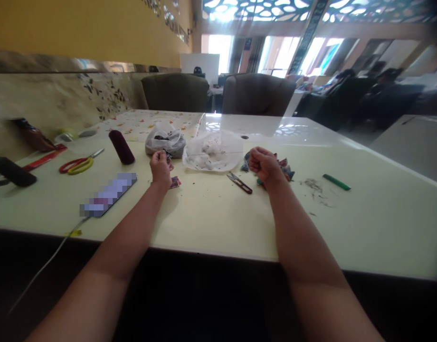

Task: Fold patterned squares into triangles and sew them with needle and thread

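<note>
My left hand (pixel 161 169) is closed, pinching a small dark patterned piece of cloth (pixel 168 156) above the table. To the right, my right hand (pixel 264 165) is closed too, fingertips pressed together. A thin dark thread (pixel 218 153) stretches between the two hands, across the front of a white plastic bag (pixel 190 159) with white stuffing. Whether a needle is in the right fingers is too small to tell. Colourful cloth pieces (pixel 285 166) lie under and behind my right hand, partly hidden. A reddish patterned scrap (pixel 175 182) rests beside my left wrist. Thread snips (pixel 240 183) lie between the hands.
Behind my left hand sits a greyish plastic bag (pixel 175 148). Leftward are a maroon thread cone (pixel 121 148), scissors (pixel 79 165) and a cabled phone (pixel 111 194). A green tool (pixel 337 182) lies right, near thread scraps (pixel 315 186). Chairs (pixel 259 92) stand beyond the table.
</note>
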Available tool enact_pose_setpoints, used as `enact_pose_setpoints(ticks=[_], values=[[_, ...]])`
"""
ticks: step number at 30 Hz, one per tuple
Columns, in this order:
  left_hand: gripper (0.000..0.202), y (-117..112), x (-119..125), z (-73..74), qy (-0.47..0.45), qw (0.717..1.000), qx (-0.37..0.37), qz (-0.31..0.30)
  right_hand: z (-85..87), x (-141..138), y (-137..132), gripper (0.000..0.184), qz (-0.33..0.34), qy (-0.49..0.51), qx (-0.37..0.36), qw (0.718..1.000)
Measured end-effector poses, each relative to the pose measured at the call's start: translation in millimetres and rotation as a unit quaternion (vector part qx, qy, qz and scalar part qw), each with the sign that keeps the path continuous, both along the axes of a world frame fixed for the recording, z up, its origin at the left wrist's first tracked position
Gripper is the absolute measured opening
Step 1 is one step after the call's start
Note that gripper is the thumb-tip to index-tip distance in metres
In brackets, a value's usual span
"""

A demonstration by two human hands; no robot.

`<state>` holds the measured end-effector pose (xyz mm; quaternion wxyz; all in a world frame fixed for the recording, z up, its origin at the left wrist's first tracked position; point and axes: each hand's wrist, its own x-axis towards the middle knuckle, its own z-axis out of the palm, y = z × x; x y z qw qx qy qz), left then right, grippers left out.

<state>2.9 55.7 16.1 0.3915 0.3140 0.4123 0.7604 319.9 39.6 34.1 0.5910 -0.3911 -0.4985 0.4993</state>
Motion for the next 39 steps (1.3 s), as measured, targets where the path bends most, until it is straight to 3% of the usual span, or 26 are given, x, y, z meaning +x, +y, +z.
enact_pose_setpoints(ticks=[4,7,14,20,28,34,39], values=[[0.03,-6.2,-0.3,3.7,-0.032,0.999,-0.027,-0.01,-5.2,10.4,-20.4,0.034,-0.087,-0.079,0.0,0.993],[0.03,-22.1,-5.8,8.4,-0.05,0.998,-0.034,-0.031,-6.7,15.3,-54.1,0.031,-0.117,-0.156,-0.003,0.981],[0.03,-104.3,-25.1,4.0,-0.045,0.995,-0.017,-0.089,-14.9,32.1,-153.6,0.03,-0.086,-0.221,-0.046,0.97],[0.032,-174.5,-38.5,-14.4,0.001,0.995,-0.01,-0.103,-26.6,32.2,-200.9,0.032,-0.171,-0.116,-0.055,0.977],[0.042,-236.5,-63.6,-30.3,-0.028,0.995,-0.01,-0.095,-30.1,15.2,-235.6,0.043,-0.213,0.052,-0.046,0.975],[0.042,-269.0,-73.2,-48.1,-0.021,0.993,-0.045,-0.111,-28.1,-9.1,-260.0,0.043,-0.177,0.206,-0.042,0.961],[0.042,-280.1,-80.0,-58.5,-0.013,0.993,-0.06,-0.102,-21.5,-32.1,-279.9,0.04,-0.04,0.184,-0.075,0.979]])
